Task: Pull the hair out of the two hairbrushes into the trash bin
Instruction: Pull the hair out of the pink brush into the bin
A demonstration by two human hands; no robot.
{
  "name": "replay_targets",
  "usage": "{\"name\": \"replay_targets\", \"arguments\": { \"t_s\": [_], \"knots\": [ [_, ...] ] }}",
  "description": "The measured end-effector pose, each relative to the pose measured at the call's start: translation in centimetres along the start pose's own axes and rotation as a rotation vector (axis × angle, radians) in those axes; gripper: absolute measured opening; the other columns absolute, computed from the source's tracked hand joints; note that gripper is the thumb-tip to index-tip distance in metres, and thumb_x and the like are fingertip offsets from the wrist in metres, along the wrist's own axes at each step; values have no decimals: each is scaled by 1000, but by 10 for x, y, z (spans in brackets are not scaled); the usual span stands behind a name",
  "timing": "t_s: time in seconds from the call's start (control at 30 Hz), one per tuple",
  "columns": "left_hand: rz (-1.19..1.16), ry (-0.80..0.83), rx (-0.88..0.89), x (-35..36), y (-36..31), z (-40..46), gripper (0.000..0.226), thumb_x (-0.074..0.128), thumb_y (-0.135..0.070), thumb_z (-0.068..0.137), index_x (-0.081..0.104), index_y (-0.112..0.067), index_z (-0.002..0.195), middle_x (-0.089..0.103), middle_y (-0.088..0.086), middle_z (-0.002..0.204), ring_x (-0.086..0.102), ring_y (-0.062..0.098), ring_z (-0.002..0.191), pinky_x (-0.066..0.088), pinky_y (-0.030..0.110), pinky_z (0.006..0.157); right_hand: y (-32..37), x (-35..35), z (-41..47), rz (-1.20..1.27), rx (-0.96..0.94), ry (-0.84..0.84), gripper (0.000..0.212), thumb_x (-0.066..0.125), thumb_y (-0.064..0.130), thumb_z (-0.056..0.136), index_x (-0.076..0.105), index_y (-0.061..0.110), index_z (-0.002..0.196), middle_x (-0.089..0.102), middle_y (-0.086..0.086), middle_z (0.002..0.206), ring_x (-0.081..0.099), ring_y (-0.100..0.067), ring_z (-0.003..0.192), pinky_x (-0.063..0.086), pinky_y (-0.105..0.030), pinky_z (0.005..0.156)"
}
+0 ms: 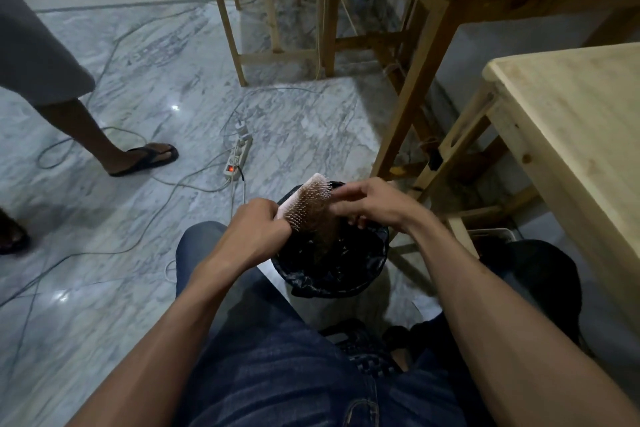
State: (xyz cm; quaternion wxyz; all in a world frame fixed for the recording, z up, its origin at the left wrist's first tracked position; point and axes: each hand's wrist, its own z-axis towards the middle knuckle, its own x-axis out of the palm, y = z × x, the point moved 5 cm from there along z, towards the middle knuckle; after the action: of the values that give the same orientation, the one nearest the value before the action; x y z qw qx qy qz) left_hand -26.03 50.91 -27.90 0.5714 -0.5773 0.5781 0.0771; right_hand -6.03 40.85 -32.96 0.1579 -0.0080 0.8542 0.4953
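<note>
One brush point(304, 204), light and stiff, gripped at its near end by our left hand point(261, 229) over the bin point(332, 274). Hair point(320, 218): soft, matted, clingy; our right hand point(367, 204) pinches it at the bristles, and we judge the mat's loose edge the best hold.

Wearer, seen from the head camera. Left hand point(258, 230) and right hand point(372, 204): bare, no rings, watch or bands seen. Both forearms are uncovered along their whole visible length; no sleeve is seen. Legs are clad in dark blue denim jeans point(277, 357), with faded horizontal creasing across the thighs. A stitched seam and pocket edge are seen at the lower margin.
</note>
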Motion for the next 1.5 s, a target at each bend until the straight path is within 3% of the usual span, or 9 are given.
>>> {"name": "replay_targets", "arguments": {
  "t_s": [0.13,0.43,0.57,0.73,0.9,1.0,1.13,1.33,1.5],
  "knots": [
    [-18,11,-5,-2,-1,-1,19,63,-17,78,64,3,78,53,8,61,44,23,58,30,31,53,-4,-9,3,-186,-3,-243,5,80,28,88,83,25,91,77,8,83,65,-5,74,53,-27,77],
    [-13,-19,-7,-8,-3,-4,24,63,-19,76,54,-3,60,42,5,50,36,24,51,22,32,46,-14,-26,14,-271,184,-676,13,78,20,88,84,11,96,79,-9,107,69,-26,108,51,-30,97],
    [-40,-9,-12,-5,0,-2,29,63,-13,79,45,-11,55,36,0,46,29,19,46,18,29,45,-13,-27,18,-229,217,-595,10,76,14,90,83,10,95,79,-10,96,74,-23,90,60,-35,90],
    [-47,-11,-22,-1,-3,1,20,62,-12,79,55,-4,61,47,5,53,40,22,50,25,33,47,5,-12,11,-40,121,-142,63,59,1,86,56,22,146,55,3,137,68,-16,90,59,-31,66],
    [-70,23,-9,5,0,4,18,61,-13,73,64,4,74,55,9,60,49,23,57,32,33,55,2,-7,6,58,72,10,41,73,26,93,67,24,133,72,2,114,68,-10,68,51,-25,58],
    [-72,13,1,1,1,4,17,63,-13,74,66,3,73,56,7,60,49,19,57,33,30,52,0,-11,5,-116,19,-117,10,80,32,88,82,27,97,75,4,74,64,-4,60,51,-21,59],
    [-31,24,20,-2,-4,0,18,65,-13,77,60,-3,63,47,0,52,44,17,51,29,29,46,-9,-30,9,-87,8,-409,5,81,19,87,84,15,88,71,5,60,61,-5,51,52,-24,58],
    [5,8,7,-12,-2,-10,29,60,-28,68,65,0,70,56,8,54,48,21,52,33,30,50,-17,-45,9,-95,161,-624,10,77,19,90,84,12,93,77,-2,82,70,-14,74,57,-30,76],
    [0,-24,-37,-23,18,-12,19,62,-19,69,65,0,71,63,15,59,54,28,55,36,32,53,-19,-51,1,-33,204,-600,10,75,17,93,83,11,92,77,-5,77,68,-11,63,52,-20,53]
  ]
}}
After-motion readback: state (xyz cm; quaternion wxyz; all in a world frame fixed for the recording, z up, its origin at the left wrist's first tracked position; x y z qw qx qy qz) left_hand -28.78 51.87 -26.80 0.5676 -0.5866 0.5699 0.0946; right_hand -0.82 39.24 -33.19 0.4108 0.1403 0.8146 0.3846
